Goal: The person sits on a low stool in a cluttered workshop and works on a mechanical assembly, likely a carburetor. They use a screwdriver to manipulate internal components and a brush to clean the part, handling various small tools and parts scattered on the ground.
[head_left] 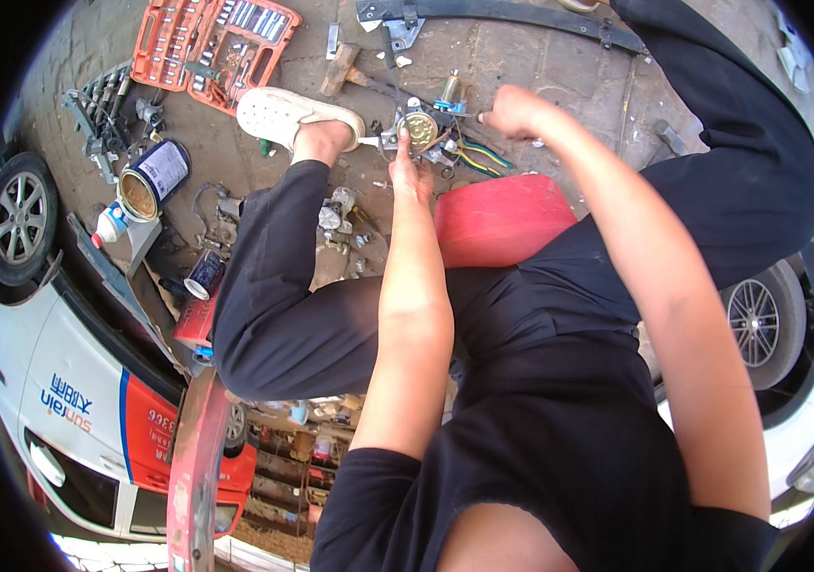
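My left hand [408, 173] grips a metal part [391, 140] with a round housing [419, 130], yellowish inside, between my legs. My right hand [517, 112] is closed to the right of it, on something small and thin that I cannot make out. Just beyond the housing stands a small silver cylindrical part with blue on it [449, 100]. Pliers with green and yellow handles [480, 159] lie below my right hand. A hammer [340, 72] lies above my left foot in its white clog [274, 116]. A red padded block [502, 221] sits between my thighs.
An orange socket case [202, 52] and a dark curved bar [502, 14] are at the top. An open can [153, 178], a spray can [205, 274] and loose parts [335, 214] lie on the left. Cars with visible wheels [18, 219] [755, 326] flank me on both sides.
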`<state>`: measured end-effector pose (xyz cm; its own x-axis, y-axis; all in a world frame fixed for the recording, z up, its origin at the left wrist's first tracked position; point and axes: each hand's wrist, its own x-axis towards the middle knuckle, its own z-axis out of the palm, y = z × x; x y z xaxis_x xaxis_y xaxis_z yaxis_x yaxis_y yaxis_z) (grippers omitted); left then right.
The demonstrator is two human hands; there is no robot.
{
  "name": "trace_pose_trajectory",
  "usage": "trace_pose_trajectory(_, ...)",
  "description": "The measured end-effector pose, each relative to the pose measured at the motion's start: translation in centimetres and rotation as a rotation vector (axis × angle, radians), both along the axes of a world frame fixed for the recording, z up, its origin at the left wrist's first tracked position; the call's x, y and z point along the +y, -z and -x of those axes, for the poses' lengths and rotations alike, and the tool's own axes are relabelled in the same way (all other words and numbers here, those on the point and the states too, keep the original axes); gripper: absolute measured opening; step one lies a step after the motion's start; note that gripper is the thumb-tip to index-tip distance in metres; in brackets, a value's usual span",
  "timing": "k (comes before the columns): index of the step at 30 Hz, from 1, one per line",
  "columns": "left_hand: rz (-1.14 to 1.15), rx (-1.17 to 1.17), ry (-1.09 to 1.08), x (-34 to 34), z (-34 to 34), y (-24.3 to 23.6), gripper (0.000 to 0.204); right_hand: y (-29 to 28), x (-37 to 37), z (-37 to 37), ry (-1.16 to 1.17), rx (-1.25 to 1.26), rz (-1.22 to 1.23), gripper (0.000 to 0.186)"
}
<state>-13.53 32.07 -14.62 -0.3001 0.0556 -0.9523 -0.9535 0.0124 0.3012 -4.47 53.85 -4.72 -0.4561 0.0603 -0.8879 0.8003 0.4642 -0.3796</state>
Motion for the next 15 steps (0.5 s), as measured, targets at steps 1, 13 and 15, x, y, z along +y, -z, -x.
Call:
trace_pose_trajectory(1, -0.007, 0.022, 0.024, 0.0, 0.2, 0.2, 0.047, 0.2, 1.1, 0.6, 0.103, -0.092, 0.078, 0.034)
trace_pose_trajectory(13, 0.114, 0.174, -0.008, 3.4, -1.4, -2.1, 0.042, -0.4, -9.2, -3.2, 0.85, -0.061, -0.216, 0.027)
trace_pose_trajectory(15, 0.153, 0.25, -0.076, 3.8, -1.7, -1.6, 0.042, -1.6, -10.4, -1.8, 0.904, -0.038, -0.3, 0.026)
